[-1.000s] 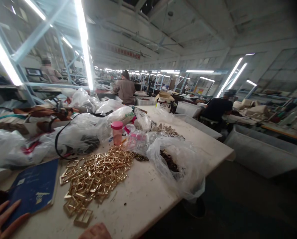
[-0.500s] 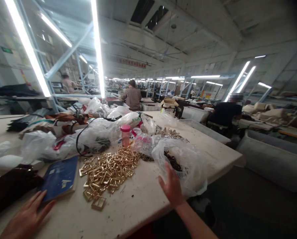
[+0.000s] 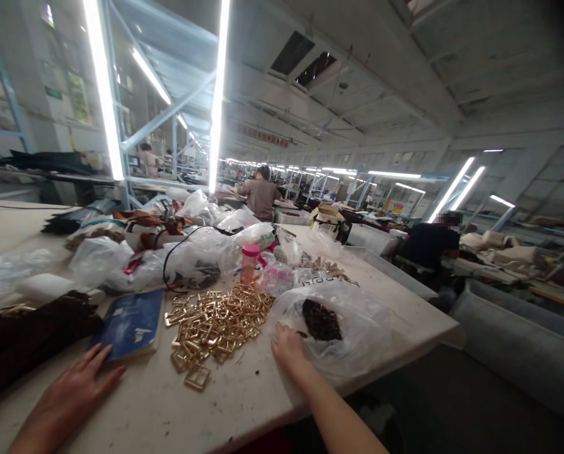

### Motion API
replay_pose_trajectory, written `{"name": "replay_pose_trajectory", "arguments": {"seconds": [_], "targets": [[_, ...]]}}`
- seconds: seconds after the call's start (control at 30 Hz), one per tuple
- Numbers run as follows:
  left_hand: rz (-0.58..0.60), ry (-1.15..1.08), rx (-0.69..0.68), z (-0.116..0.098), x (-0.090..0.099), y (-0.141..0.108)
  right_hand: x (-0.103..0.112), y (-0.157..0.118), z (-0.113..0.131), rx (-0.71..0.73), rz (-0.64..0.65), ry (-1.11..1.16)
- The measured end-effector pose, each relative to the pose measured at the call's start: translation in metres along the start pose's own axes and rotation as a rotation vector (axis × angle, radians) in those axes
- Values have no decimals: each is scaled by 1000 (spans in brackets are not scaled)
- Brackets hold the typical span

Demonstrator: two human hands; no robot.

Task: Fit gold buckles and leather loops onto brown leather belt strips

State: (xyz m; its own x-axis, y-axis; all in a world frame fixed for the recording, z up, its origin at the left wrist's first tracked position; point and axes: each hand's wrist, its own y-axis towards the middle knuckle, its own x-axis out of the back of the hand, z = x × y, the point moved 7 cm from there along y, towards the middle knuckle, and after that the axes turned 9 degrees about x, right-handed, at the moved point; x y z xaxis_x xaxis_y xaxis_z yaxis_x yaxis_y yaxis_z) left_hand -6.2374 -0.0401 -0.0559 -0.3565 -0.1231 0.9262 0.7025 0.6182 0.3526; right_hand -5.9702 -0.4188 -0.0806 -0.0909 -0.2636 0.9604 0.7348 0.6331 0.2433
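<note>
The right hand [image 3: 288,350] has just been brought from the air down to the left side of the clear plastic bag [image 3: 374,325], and the bag is now being seen lower and more spread out, with dark brown pieces [image 3: 322,320] being shown through its opening. For the work in hand, this means that the bag is being reached directly instead of merely being approached. The right fingers are being held partly curled against the plastic; whether any of it is being gripped cannot be told.

The left hand [image 3: 76,391] is being kept spread and nearly flat at the near edge of the blue book [image 3: 133,325], with nothing being grasped; its place by the book is being left unchanged.

The bag is being supported by the table [image 3: 234,407], near its right edge. Between book and bag, a pile of gold buckles [image 3: 220,325] is being left untouched.
</note>
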Motion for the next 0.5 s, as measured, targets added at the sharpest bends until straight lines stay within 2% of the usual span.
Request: {"name": "replay_pose_trajectory", "arguments": {"seconds": [0.17, 0.23, 0.37, 0.5], "targets": [[-28, 81, -1, 6, -4, 1, 9, -22, -5, 13, -16, -2], [-24, 88, -2, 10, -8, 2, 21, -33, -15, 46, -87, -5], [-44, 88, -44, 9, -11, 1, 48, -46, -51, 62, -268, -23], [-60, 80, -40, 4, -3, -2, 70, -41, -99, -26, -315, -60]]}}
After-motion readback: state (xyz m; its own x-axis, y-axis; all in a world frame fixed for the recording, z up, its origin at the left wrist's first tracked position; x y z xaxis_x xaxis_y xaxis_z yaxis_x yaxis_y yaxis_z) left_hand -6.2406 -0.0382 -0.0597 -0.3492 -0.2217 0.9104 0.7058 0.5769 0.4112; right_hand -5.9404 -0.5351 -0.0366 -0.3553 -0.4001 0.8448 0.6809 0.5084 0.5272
